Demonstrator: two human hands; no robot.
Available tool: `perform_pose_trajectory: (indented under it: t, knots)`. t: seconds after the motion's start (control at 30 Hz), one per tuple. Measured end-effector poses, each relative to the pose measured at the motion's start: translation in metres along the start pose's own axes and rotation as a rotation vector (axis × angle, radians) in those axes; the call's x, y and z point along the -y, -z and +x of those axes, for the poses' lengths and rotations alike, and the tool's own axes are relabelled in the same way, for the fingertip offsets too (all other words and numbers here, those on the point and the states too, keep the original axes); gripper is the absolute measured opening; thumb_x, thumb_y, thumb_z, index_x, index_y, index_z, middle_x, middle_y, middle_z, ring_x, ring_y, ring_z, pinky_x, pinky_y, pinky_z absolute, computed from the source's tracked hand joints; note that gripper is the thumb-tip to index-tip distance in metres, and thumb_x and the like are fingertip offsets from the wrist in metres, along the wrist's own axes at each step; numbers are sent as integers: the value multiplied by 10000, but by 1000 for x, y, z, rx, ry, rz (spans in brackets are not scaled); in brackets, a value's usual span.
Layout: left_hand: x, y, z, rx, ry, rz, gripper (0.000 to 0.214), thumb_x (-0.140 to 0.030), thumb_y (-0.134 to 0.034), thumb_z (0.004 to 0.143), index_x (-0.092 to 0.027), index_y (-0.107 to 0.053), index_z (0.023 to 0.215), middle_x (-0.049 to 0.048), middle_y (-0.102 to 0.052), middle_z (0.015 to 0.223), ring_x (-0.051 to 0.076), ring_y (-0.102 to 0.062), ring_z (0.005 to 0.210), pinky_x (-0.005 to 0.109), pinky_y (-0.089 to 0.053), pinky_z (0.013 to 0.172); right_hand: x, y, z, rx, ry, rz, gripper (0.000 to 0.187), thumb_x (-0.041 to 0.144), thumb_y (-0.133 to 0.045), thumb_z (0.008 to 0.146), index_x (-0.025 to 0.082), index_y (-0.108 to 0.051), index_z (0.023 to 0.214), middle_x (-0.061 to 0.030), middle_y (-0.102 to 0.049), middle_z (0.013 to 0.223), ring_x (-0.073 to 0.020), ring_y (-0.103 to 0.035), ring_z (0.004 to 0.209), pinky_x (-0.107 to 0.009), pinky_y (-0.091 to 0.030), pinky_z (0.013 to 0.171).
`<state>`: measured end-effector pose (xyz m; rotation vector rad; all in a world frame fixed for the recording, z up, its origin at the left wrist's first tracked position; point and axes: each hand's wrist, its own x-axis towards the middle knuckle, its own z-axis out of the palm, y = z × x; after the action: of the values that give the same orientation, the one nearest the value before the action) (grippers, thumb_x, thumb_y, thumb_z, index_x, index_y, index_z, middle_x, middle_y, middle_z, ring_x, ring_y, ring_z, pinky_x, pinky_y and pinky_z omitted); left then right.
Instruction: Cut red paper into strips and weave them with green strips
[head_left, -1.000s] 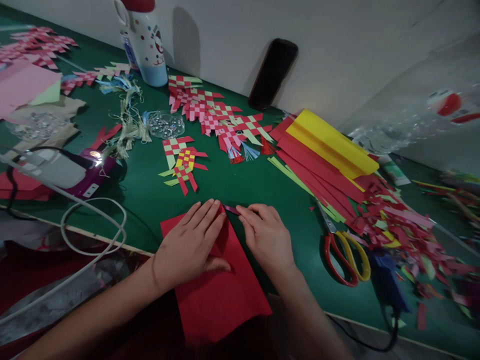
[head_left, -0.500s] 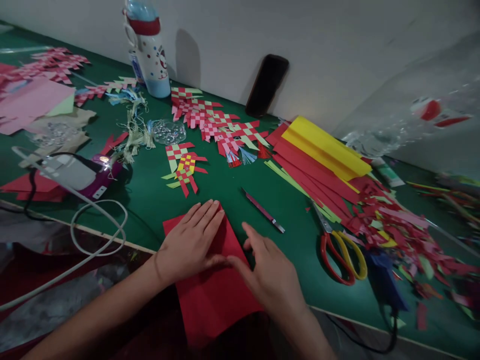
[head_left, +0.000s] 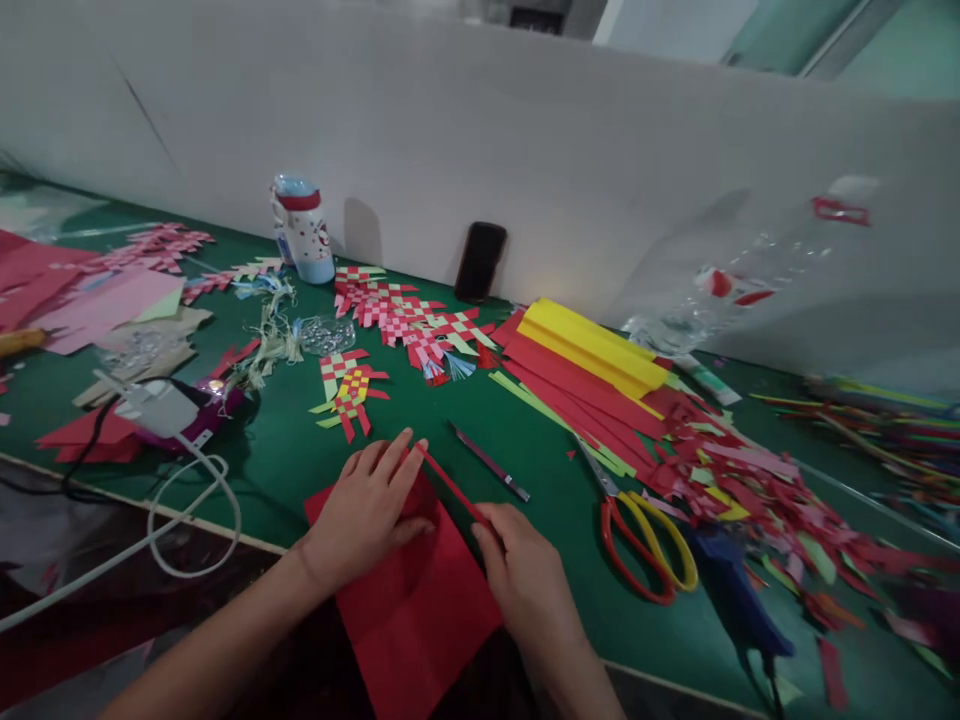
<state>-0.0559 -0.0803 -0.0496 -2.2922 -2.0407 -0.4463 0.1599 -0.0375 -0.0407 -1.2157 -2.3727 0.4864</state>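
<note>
My left hand (head_left: 373, 512) lies across the upper part of a red sheet of paper (head_left: 424, 615), fingers stretched out and pressing down. Its fingertips rest at one end of a narrow red paper strip (head_left: 454, 488). My right hand (head_left: 529, 570) is closed, with thumb and index finger pinching the strip's other end. A gap of green table shows between the strip and the sheet's right edge; whether the two join under my left fingers is hidden. The sheet's lower part hangs over the table edge. A slim craft knife (head_left: 491, 462) lies just beyond the strip.
Scissors (head_left: 637, 540) with red and yellow handles and a blue tool (head_left: 746, 590) lie right, near paper scraps (head_left: 757, 470). Woven paper fish (head_left: 397, 315), a bottle (head_left: 306, 230) and a phone (head_left: 481, 262) are at the back. A white cable (head_left: 195, 485) loops left.
My right hand has closed on a narrow red strip, which now stands apart from the sheet's edge. The left hand stays on the sheet. The camera view has tilted upward.
</note>
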Motion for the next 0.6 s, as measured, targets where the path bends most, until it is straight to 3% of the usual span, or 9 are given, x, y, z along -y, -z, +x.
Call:
perform_pose_trajectory:
  t: [0.1, 0.23, 0.4, 0.5, 0.57, 0.6]
  knots:
    - [2, 1, 9, 21, -11, -70, 586, -311, -570, 884, -165, -417, 1431, 161, -491, 1429, 305, -523, 1232, 461, -453, 1002, -8, 8, -5, -51, -39, 78, 247, 204, -414, 939, 200, -655, 993, -54, -735, 900, -170, -710, 791, -259, -559, 663]
    - [8, 3, 18, 77, 7, -287, 549, -130, -432, 875, -202, -444, 1419, 116, -554, 1355, 216, -603, 1169, 334, -513, 945, -25, 17, -18, -153, -152, 181, 267, 310, -426, 945, 206, -668, 991, -52, -728, 837, -164, -679, 635, -257, -535, 553]
    - [9, 25, 36, 76, 64, -585, 550, -208, -475, 871, -253, -455, 1419, 52, -701, 1148, 219, -668, 1048, 357, -528, 910, -44, 26, -37, -268, -372, 348, 353, 490, -481, 909, 202, -680, 947, -15, -670, 629, -157, -615, 481, -251, -506, 460]
    - [7, 40, 59, -2, 200, -859, 515, -249, -581, 826, -227, -542, 1339, 42, -720, 1010, 217, -678, 917, 367, -541, 845, -48, 30, -48, -396, -472, 446, 401, 553, -510, 884, 184, -665, 919, -23, -659, 632, -152, -601, 469, -244, -495, 419]
    - [4, 45, 79, -55, 382, -1195, 556, -255, -670, 775, -202, -555, 1316, 18, -705, 854, 190, -673, 761, 326, -553, 719, -47, 30, -56, -497, -506, 520, 381, 541, -530, 886, 182, -648, 931, -21, -651, 652, -143, -598, 485, -234, -497, 421]
    - [2, 45, 89, -71, 407, -1253, 572, -276, -671, 783, -199, -533, 1333, 5, -687, 796, 176, -666, 707, 306, -550, 669, -46, 29, -60, -549, -511, 556, 363, 528, -538, 890, 184, -640, 946, -14, -642, 658, -136, -590, 484, -228, -491, 417]
